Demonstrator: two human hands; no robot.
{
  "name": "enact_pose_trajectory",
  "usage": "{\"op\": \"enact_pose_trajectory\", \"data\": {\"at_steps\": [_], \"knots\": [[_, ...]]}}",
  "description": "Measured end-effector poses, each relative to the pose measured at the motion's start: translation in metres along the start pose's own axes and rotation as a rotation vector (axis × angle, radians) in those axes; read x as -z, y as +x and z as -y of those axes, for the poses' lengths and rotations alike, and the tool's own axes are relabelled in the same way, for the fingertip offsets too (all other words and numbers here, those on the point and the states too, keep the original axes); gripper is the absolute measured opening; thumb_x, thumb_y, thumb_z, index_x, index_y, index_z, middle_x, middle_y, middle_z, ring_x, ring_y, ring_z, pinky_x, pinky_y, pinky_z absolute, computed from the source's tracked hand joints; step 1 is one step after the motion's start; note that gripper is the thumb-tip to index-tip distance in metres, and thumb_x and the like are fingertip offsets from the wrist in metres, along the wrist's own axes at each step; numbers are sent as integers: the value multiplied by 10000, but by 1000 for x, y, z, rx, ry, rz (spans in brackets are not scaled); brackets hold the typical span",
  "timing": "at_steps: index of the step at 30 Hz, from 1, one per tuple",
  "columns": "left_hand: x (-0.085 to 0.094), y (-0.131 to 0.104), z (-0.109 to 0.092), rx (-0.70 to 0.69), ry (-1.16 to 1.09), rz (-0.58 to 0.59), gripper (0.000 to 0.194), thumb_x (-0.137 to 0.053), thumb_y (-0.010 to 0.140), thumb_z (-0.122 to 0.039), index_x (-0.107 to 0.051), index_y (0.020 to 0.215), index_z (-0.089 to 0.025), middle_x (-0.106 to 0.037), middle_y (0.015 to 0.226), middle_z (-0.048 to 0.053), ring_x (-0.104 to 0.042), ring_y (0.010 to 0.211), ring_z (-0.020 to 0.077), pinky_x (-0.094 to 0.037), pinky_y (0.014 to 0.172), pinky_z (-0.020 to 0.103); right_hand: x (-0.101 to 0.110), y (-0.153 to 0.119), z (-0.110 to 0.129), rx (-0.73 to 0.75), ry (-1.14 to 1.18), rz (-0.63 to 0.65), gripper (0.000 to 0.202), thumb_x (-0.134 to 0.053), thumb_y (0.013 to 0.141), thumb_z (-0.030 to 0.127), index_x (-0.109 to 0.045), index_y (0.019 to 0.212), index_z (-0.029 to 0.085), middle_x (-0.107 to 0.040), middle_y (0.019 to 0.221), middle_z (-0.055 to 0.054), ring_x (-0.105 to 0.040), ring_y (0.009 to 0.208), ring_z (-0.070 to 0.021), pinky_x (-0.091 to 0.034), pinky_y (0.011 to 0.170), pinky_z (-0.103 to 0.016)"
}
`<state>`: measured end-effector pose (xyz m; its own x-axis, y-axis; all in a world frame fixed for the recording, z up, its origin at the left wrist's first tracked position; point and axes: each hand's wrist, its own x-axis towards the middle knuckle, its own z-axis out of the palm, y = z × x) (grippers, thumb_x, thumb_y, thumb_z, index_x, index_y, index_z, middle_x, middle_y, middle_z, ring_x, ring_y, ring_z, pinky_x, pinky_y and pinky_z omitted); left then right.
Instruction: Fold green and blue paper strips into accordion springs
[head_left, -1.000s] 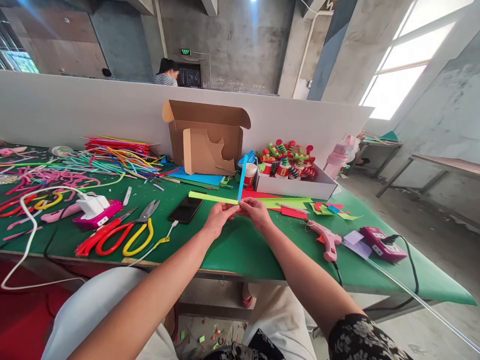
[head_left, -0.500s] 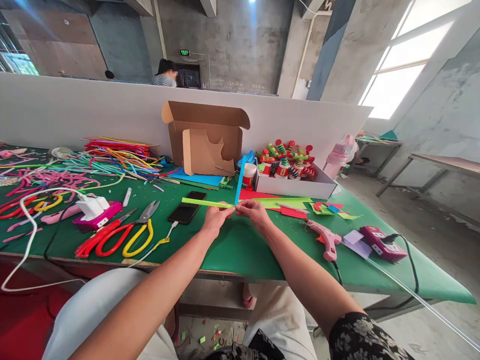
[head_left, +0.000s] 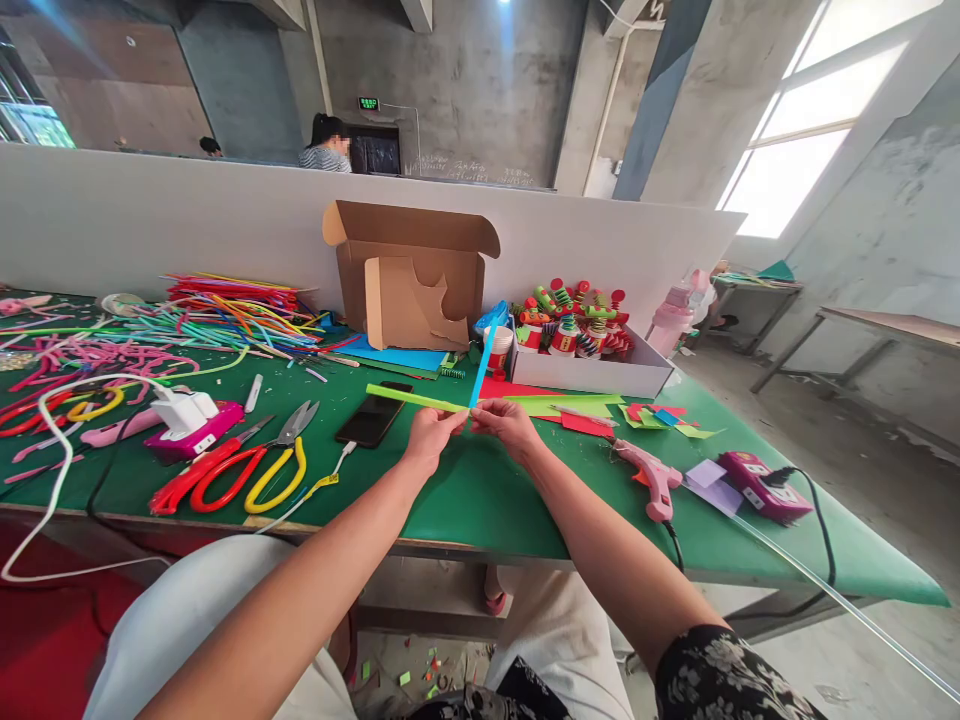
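Note:
A light green paper strip [head_left: 409, 398] reaches leftward over the phone from the fingers of my left hand [head_left: 433, 432], which is closed on it. A blue paper strip [head_left: 484, 365] rises, tilted slightly right, from the point where the two strips meet. My right hand [head_left: 510, 424] pinches at that joint, with its fingertips close to those of the left. Just which strip each fingertip presses is partly hidden. The black phone [head_left: 371, 420] lies left of my hands, its upper end under the green strip.
Scissors [head_left: 289, 445], pliers [head_left: 206, 475] and a purple socket block [head_left: 191, 432] lie left. A box [head_left: 592, 372] of decorated cups, paper pieces [head_left: 585, 420] and a pink glue gun [head_left: 654, 480] are right. Behind stands a cardboard box [head_left: 412, 250]; pipe cleaners [head_left: 225, 315] are piled back left.
The blue strip's top has tipped a little to the right, and the green strip's far end has shifted slightly up. Both hands remain almost in place.

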<state>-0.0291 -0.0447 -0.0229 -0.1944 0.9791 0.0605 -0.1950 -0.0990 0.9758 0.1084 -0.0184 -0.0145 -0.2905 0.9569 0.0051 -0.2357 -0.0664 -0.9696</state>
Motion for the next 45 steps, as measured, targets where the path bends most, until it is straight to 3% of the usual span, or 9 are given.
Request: {"op": "enact_pose_trajectory", "data": {"at_steps": [6,13,30,36,42,45], "knots": [[0,1,1,22,5,13,365,-837,446,-445,-668,594,-157,-626,556,16,-532,554,130,-427,569,270,0,1,-1,13,-29,-9,375,-884,446,418,-659,617,171,-622,555,34,-569,526,-93,-516,626,-261],[0,-1,-1,22,23,63,364,-824,470,-456,-647,595,-164,-626,567,9,-534,556,127,-421,565,258,0,1,-1,20,-19,-29,380,-897,417,398,-625,570,182,-639,557,14,-601,539,-125,-546,645,-298],[-1,-3,-2,18,40,40,391,-821,466,-479,-642,606,-161,-593,553,1,-524,570,131,-405,560,260,1,1,2,52,-17,-70,339,-863,493,413,-638,586,176,-584,520,36,-540,510,-98,-537,652,-291],[0,-1,-2,37,35,31,383,-822,443,-468,-630,576,-165,-601,551,9,-524,552,124,-410,551,258,21,7,18,142,85,-206,347,-857,508,441,-636,575,182,-525,494,58,-504,493,-77,-557,685,-291],[1,-1,-3,36,29,39,370,-818,462,-462,-622,571,-167,-614,560,18,-530,548,120,-407,536,247,51,16,29,285,256,-447,277,-824,585,392,-652,707,213,-623,644,41,-488,480,-58,-563,620,-251],[-1,-2,-4,4,0,63,370,-810,484,-472,-635,590,-163,-621,578,18,-530,556,115,-416,549,245,49,16,23,218,264,-439,255,-822,607,358,-621,658,209,-605,602,44,-467,446,-50,-558,580,-230]]}}
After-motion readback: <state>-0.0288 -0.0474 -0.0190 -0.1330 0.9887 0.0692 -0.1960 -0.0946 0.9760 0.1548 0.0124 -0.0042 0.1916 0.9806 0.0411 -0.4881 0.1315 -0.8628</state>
